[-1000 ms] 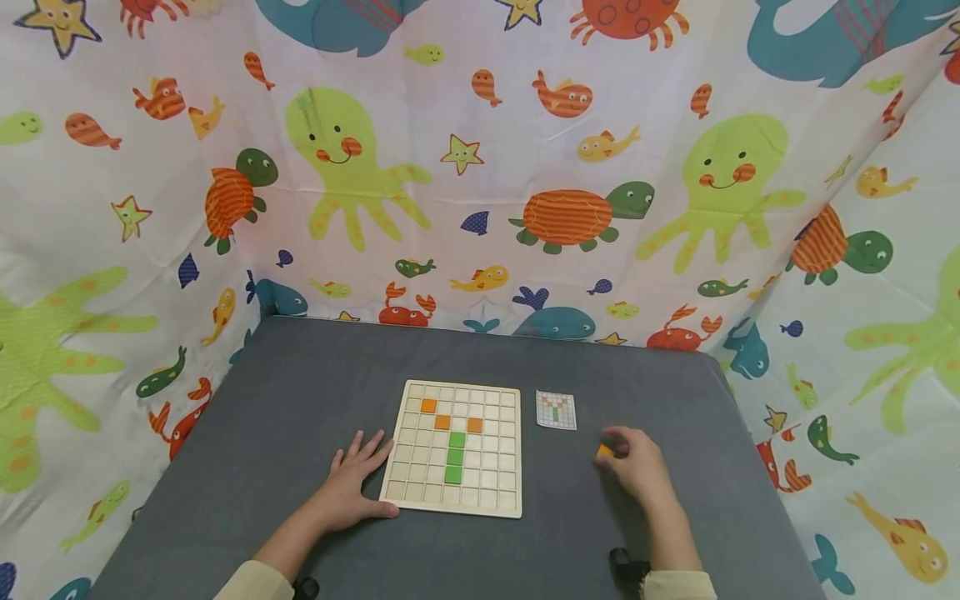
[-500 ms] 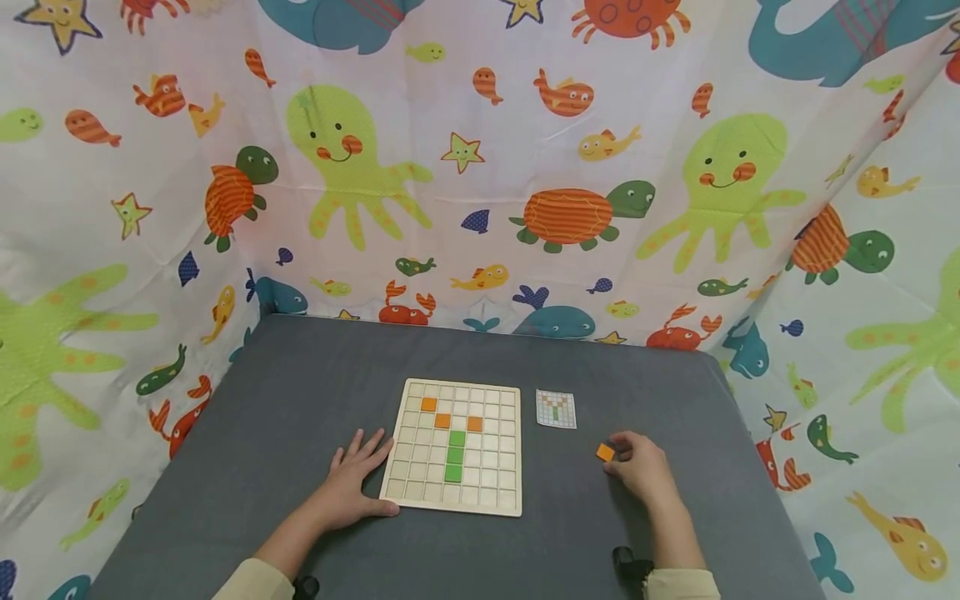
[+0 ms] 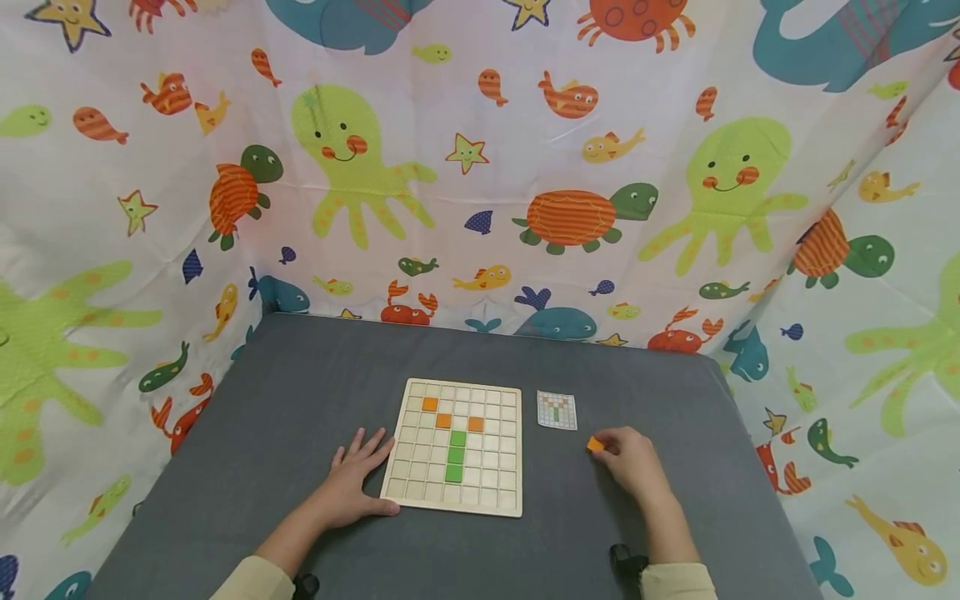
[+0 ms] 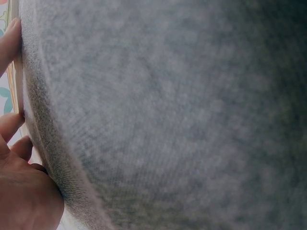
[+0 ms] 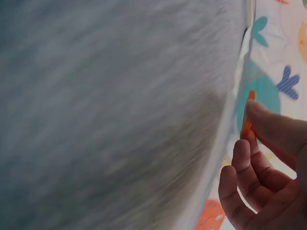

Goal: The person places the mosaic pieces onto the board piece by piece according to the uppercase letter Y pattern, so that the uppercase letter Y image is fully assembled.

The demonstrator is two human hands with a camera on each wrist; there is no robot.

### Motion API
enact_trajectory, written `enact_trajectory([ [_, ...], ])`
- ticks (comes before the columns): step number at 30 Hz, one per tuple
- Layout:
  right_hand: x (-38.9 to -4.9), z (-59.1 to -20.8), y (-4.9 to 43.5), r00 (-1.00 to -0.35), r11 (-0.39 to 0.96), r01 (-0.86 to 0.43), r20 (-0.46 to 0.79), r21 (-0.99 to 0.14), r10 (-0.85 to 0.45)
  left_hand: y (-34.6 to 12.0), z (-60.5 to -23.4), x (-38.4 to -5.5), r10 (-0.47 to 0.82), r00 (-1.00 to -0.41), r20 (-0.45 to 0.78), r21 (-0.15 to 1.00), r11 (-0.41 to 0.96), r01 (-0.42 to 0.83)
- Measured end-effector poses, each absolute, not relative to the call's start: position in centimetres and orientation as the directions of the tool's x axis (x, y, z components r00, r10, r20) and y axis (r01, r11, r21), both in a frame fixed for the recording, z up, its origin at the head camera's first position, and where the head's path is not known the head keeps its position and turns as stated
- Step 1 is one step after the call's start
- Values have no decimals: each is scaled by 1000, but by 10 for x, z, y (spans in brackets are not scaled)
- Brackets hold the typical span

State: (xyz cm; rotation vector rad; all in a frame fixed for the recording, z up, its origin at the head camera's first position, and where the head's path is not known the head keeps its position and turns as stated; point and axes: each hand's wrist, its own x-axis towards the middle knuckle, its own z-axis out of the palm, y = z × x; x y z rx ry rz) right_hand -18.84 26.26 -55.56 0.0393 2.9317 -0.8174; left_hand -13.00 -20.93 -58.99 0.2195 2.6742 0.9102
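Observation:
A pale wooden grid board (image 3: 487, 497) lies on the table, with several orange tiles (image 3: 444, 421) and green tiles (image 3: 455, 456) in its squares. At its left edge rests my left hand (image 3: 349, 485), fingers spread, with fingertips and thumb touching the frame. To the right of the board, my right hand (image 3: 632, 460) pinches an orange tile (image 3: 596, 444) between thumb and fingers. The right wrist view shows this tile edge-on above the table, its lower part covered by the thumb. In the left wrist view, only part of the left hand (image 4: 26, 187) appears.
A small printed pattern card (image 3: 557, 411) lies right of the board, between it and my right hand. The grey cloth-covered table (image 3: 360, 354) ends at a curtain (image 3: 442, 100) printed with sea animals, which hangs behind and along both sides.
My right hand has shifted slightly left and away from me, carrying the orange tile, whose angle in the fingers has changed. The left hand stays on the board's edge.

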Motion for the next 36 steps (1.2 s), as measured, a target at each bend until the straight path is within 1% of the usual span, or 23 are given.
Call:
enact_trajectory([
  [9, -207, -541, 217, -995, 820, -65, -27, -569, -98, -209, -592, -130, 243, -941, -234, 610, 791, 52],
  [16, -225, -544, 173, -983, 783, -152, 10, -604, -184, -210, -593, -130, 245, -940, -235, 615, 786, 51],
  [21, -235, -548, 152, -971, 772, -208, 33, -601, -236, -209, -593, -131, 247, -939, -237, 614, 788, 52],
  [24, -241, -550, 143, -968, 771, -217, 32, -599, -247, -209, -593, -131, 249, -941, -231, 621, 782, 54],
  [31, -247, -557, 131, -969, 757, -184, -15, -627, -248, -209, -592, -130, 243, -943, -228, 620, 783, 52],
  [36, -252, -563, 125, -966, 763, -178, -37, -622, -255, -210, -593, -131, 243, -942, -230, 619, 784, 51],
])
